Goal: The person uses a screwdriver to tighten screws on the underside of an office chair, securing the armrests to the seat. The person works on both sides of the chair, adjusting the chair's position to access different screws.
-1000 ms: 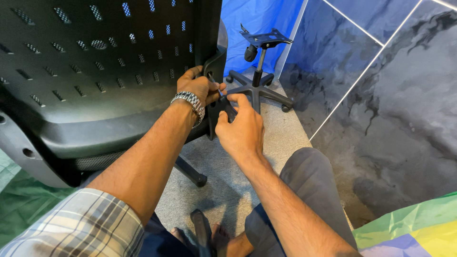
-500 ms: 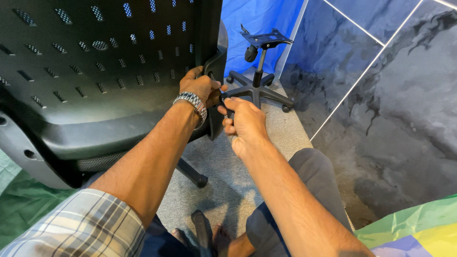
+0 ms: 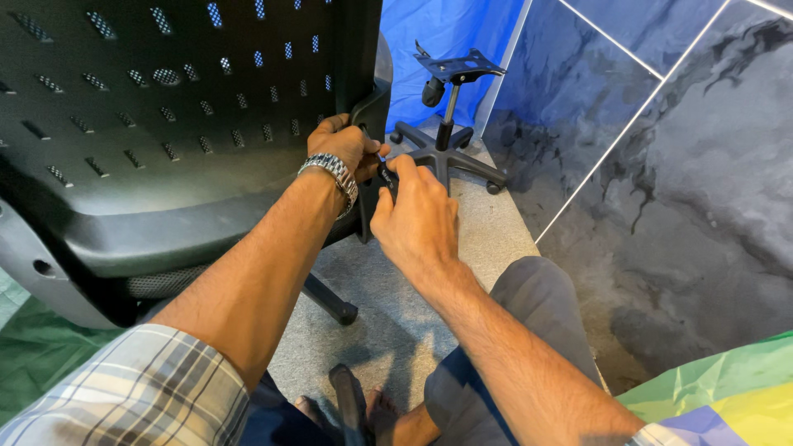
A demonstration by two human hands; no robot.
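Grey carpet (image 3: 487,227), dark marbled floor tiles (image 3: 686,165), blue tarp (image 3: 446,33).

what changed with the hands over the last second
The right hand swung up and then back down while gripping the small dark tool at the edge of the black chair back, as if turning it. The left hand stayed clamped on that edge. The chair base did not move.

No package, label, sign or screen shows anywhere in the head view.
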